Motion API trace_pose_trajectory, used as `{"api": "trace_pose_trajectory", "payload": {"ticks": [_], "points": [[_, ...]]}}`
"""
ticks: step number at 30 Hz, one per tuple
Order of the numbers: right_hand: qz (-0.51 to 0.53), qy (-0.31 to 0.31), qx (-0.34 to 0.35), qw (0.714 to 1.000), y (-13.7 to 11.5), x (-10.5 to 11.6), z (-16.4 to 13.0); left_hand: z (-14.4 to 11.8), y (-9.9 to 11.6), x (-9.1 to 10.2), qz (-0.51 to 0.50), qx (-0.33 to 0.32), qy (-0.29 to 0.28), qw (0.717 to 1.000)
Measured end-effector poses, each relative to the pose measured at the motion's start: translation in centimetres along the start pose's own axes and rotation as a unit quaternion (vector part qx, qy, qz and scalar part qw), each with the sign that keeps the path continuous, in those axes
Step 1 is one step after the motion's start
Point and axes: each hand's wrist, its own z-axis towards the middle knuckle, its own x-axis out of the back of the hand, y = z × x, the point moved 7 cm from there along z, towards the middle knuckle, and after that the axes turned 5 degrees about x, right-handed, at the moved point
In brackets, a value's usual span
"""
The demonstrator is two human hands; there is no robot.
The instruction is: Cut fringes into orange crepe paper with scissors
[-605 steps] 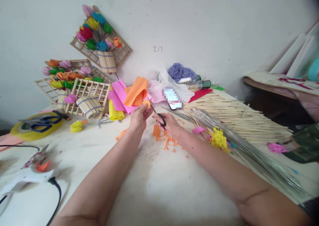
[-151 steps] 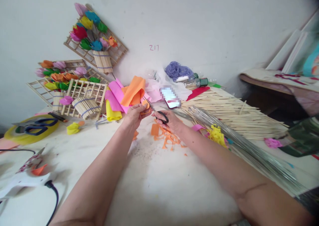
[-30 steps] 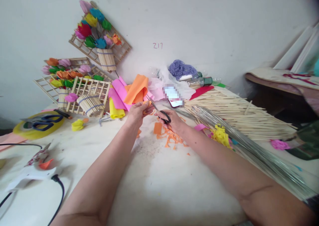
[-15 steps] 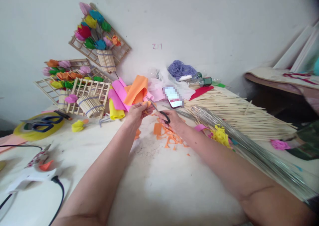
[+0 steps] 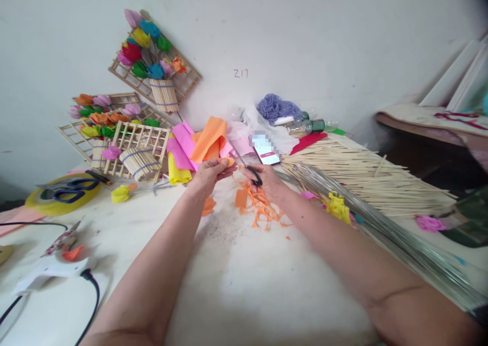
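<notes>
My left hand (image 5: 212, 176) pinches a small rounded piece of orange crepe paper (image 5: 227, 161) between thumb and fingers. To its right, my right hand (image 5: 264, 179) is closed on a pair of scissors (image 5: 253, 176) with black handles; the blades point up and away to the left, apart from the held piece. Beneath my right hand lies a heap of orange paper scraps (image 5: 263, 206), with a small orange rectangle (image 5: 241, 198) at its left side. More cut orange pieces (image 5: 208, 206) rest under my left wrist.
Rolled crepe paper (image 5: 209, 140) lies beyond my hands, beside a phone (image 5: 266, 149). Wooden sticks (image 5: 362, 176) and metal wires (image 5: 373, 224) spread right. Lattice frames with paper flowers (image 5: 143, 148) stand left, near blue-handled scissors on yellow tape (image 5: 34, 198) and a white glue gun (image 5: 53, 270).
The scissors have moved away from the orange piece and their blades now point past it. My left hand holds the piece, which now shows a rounded edge. The view has shifted slightly.
</notes>
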Motion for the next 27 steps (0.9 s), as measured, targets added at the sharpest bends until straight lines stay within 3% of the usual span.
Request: {"api": "trace_pose_trajectory", "payload": {"ticks": [10,17,27], "points": [[0.032,0.002,-0.032,0.999,-0.8,0.3,0.5,-0.3,-0.4,-0.8,-0.004,0.008,0.007,1.000],[0.045,0.100,-0.003,0.994,0.0,1.2,0.8,-0.5,-0.5,-1.0,0.025,0.013,0.013,1.000],[0.071,0.144,0.036,0.986,0.0,1.8,0.9,-1.3,-0.3,-2.7,0.048,0.019,0.007,0.999]]}}
